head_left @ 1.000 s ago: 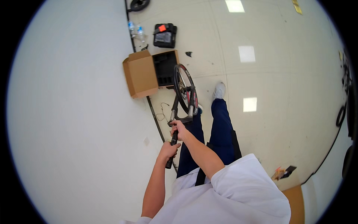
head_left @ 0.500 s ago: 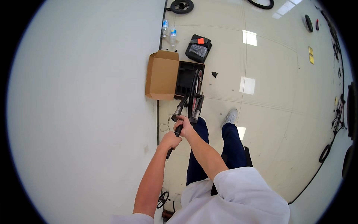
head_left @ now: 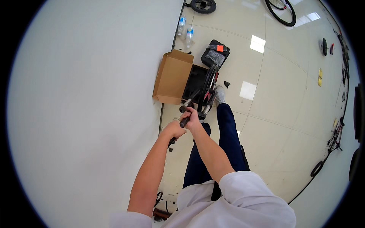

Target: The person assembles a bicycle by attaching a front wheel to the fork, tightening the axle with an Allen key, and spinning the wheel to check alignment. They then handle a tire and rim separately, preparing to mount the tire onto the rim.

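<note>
my left hand [head_left: 173, 130] and right hand [head_left: 193, 119] clamp the handlebar [head_left: 185, 121], steadying the front wheel [head_left: 209, 88] near the cardboard box [head_left: 172, 77].

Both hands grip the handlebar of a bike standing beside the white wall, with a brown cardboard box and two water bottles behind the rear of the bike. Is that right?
Not quite. The box and bottles lie ahead, by the front wheel, not behind the rear. The head view shows it. Left hand and right hand do grip the handlebar beside the wall.
</note>
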The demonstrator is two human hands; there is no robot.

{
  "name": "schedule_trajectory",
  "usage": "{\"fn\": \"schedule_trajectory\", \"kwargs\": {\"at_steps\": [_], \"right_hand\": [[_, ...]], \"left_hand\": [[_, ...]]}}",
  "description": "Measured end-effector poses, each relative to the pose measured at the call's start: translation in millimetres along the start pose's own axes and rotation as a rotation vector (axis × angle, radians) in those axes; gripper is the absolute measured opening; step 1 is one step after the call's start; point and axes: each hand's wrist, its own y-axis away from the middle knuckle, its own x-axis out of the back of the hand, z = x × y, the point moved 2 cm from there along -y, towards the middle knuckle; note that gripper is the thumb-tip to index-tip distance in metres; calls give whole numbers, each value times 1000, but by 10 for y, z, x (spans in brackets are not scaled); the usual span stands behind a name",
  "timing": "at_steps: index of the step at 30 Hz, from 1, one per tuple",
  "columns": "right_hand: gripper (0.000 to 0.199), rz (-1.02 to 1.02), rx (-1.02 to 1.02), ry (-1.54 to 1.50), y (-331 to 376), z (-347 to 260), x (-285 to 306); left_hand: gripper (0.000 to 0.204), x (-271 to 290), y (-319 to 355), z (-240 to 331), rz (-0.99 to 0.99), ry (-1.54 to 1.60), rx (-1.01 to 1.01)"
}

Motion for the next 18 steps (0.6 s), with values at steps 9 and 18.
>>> {"fn": "schedule_trajectory", "kwargs": {"at_steps": [9, 18], "right_hand": [[35, 34, -116, -122, 217, -10, -394], [31, 119, -143, -41, 73, -231, -546]], "left_hand": [[30, 282, 436, 662, 15, -90, 115], [28, 243, 196, 798, 32, 98, 210]]}}
